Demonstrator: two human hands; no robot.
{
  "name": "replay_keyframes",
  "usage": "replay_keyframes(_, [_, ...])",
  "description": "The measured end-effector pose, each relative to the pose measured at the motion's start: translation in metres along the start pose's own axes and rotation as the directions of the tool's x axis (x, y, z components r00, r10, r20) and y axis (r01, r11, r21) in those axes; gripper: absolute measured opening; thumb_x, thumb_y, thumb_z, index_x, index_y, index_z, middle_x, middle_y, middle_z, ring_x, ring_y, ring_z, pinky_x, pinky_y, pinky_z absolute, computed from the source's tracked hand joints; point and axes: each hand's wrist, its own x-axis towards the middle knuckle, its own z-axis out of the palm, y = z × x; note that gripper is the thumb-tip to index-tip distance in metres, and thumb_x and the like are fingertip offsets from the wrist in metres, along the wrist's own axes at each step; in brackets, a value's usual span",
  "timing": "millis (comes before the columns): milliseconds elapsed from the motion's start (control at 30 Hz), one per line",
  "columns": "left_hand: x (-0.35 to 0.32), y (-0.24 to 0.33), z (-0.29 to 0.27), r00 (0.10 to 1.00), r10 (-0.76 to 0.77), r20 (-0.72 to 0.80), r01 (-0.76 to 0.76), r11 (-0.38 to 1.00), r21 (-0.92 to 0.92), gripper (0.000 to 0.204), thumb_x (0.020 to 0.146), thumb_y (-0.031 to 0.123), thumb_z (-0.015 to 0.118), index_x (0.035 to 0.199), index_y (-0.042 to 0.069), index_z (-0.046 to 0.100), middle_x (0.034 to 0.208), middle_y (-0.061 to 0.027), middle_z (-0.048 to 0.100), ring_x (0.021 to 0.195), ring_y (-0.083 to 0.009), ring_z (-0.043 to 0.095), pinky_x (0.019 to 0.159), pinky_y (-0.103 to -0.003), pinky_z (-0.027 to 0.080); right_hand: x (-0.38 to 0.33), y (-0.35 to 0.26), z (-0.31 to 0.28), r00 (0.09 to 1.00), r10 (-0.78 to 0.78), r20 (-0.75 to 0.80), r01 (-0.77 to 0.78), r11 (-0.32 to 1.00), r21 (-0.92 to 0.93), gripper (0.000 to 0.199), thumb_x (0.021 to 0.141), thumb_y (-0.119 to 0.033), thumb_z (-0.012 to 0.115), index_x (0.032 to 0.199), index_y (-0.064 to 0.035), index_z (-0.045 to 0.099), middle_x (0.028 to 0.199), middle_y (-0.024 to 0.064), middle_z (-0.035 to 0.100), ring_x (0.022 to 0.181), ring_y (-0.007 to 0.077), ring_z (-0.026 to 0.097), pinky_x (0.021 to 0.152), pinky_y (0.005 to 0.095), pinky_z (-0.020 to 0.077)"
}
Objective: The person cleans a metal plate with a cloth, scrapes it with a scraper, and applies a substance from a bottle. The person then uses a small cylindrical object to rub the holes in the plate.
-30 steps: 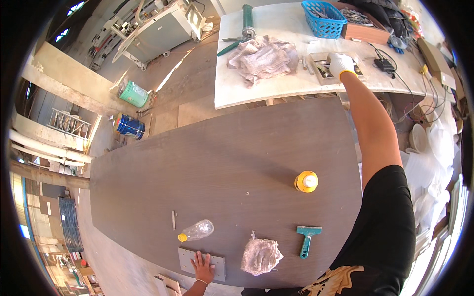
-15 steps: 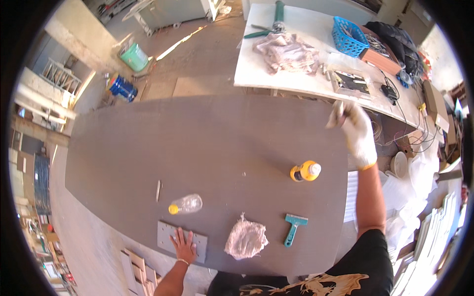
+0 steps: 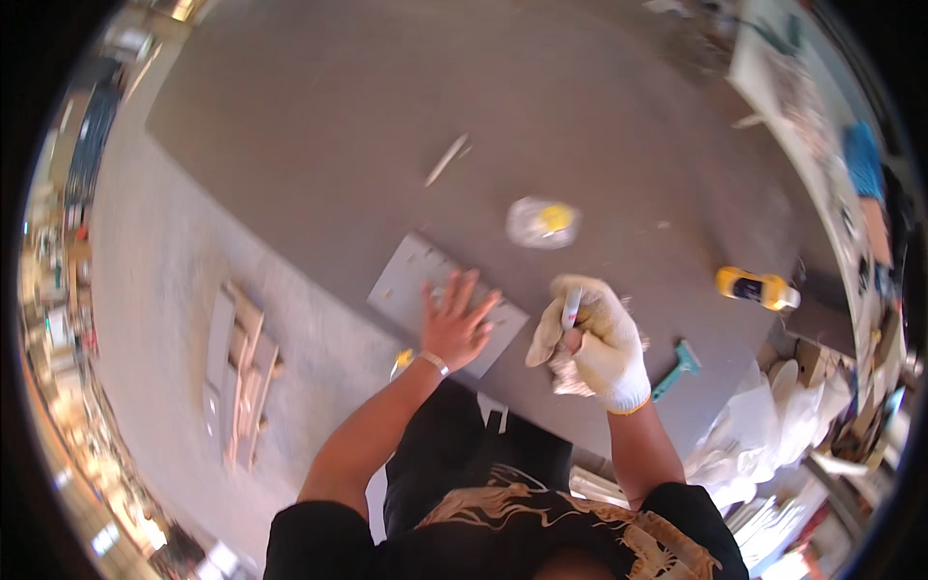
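Two hands work at the big grey board's near edge. The bare left hand [image 3: 456, 327] lies spread flat on a thin grey panel [image 3: 411, 282]; the gloved right hand [image 3: 597, 340], at its 3 o'clock, pinches a slim marker [image 3: 571, 307]. The panel looks light, stiff and prone to slide, so flat palm pressure suits it.

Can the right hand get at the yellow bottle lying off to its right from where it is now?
Probably yes: the bare board top lies open between the gloved right hand and the yellow bottle. But that hand already grips a marker.
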Motion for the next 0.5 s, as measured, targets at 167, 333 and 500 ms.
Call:
replay_keyframes(167, [-0.018, -0.02, -0.002, 0.992, 0.11, 0.057, -0.099, 0.98, -0.171, 0.046, 0.094, 0.033, 0.071, 0.138, 0.023, 0.068, 0.174, -0.014, 0.036, 0.166, -0.0358, 0.022, 0.122, -0.081, 0.013, 0.055, 0.112, 0.035, 0.877, 0.328, -0.352, -0.423, 0.873, -0.241, 0.047, 0.104, -0.001, 0.059, 0.151, 0.0026, 0.054, 0.108, 0.0074, 0.065, 0.084, 0.0118, 0.061, 0.074, 0.0281, 0.0544])
replay_keyframes(333, [-0.033, -0.033, -0.009, 0.992, 0.109, -0.059, -0.122, 0.941, -0.316, 0.052, 0.087, 0.027, 0.079, 0.136, 0.014, 0.069, 0.151, -0.0147, 0.06, 0.151, -0.0366, 0.047, 0.128, -0.068, 0.023, 0.106, 0.163, 0.049, 0.856, 0.334, -0.394, -0.483, 0.787, -0.384, 0.031, 0.109, -0.009, 0.058, 0.135, 0.0066, 0.065, 0.089, 0.0052, 0.068, 0.071, 0.007, 0.058, 0.065, 0.0228, 0.0493])
replay_keyframes(500, [-0.078, -0.071, -0.017, 0.972, -0.138, -0.191, 0.056, 0.922, -0.383, 0.062, 0.091, 0.029, 0.077, 0.147, 0.007, 0.061, 0.155, -0.0182, 0.057, 0.155, -0.0423, 0.039, 0.13, -0.066, 0.018, 0.12, 0.198, 0.056, 0.857, 0.441, -0.268, -0.501, 0.835, -0.227, 0.027, 0.107, -0.011, 0.061, 0.126, 0.0072, 0.065, 0.089, 0.0135, 0.067, 0.069, 0.0211, 0.068, 0.062, 0.0338, 0.0591])
